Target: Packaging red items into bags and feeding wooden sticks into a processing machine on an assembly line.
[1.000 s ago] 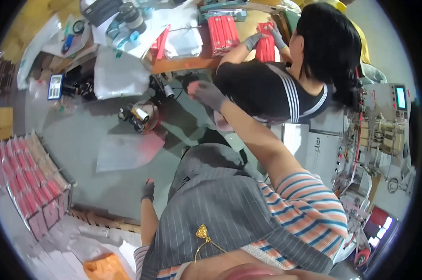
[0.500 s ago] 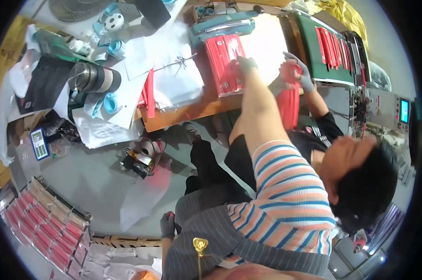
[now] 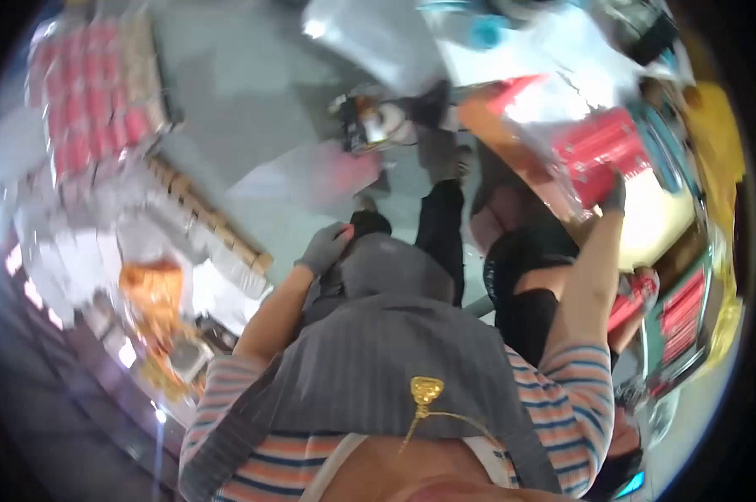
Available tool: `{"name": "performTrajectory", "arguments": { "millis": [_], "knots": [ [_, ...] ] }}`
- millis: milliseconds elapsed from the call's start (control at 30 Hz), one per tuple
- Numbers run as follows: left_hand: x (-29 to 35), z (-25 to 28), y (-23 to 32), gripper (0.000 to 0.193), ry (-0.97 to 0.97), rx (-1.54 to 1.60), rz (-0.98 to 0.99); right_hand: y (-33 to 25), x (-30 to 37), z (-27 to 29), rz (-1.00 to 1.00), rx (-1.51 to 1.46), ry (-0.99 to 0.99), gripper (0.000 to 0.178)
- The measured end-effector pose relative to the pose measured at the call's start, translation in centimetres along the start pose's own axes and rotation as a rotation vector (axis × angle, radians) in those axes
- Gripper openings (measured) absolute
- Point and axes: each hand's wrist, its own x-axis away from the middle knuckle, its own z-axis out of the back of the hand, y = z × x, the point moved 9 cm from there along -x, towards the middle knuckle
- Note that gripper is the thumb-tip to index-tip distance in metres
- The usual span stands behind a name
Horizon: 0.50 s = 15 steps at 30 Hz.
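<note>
My right hand, in a grey glove, reaches to the table and grips the near edge of a plastic-wrapped bundle of red packets. Its fingers are partly hidden against the bundle. Close to my lap, my left hand, also gloved, is closed with the fingers curled. Reddish colour shows at its fingertips, and I cannot make out whether it holds anything. To the right, a co-worker's hand is at a red piece, partly hidden by my right arm.
A wooden table edge borders the work area. Further right lies a green tray with red packets. A rack of wrapped red packs stands at the far left. A small machine and a clear plastic sheet are on the floor.
My view has swung toward the left, so the table now appears at the upper right and my left arm shows fully. My right hand stays at the red bundle. The picture is blurred.
</note>
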Motion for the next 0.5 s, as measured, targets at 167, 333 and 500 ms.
{"name": "performTrajectory", "arguments": {
  "millis": [167,333,500],
  "knots": [
    [1.6,9.1,-12.7,0.023,0.590,-0.112,-0.029,-3.1,10.5,-6.7,0.225,0.157,0.401,0.037],
    [-1.5,21.1,-12.5,0.014,0.868,-0.382,-0.382,3.2,27.5,-20.1,0.261,-0.084,0.210,0.042],
    [-10.3,23.8,-19.1,0.023,0.620,-0.413,0.004,12.4,38.0,-31.3,0.163,-0.202,-0.058,0.050]
  ]
}}
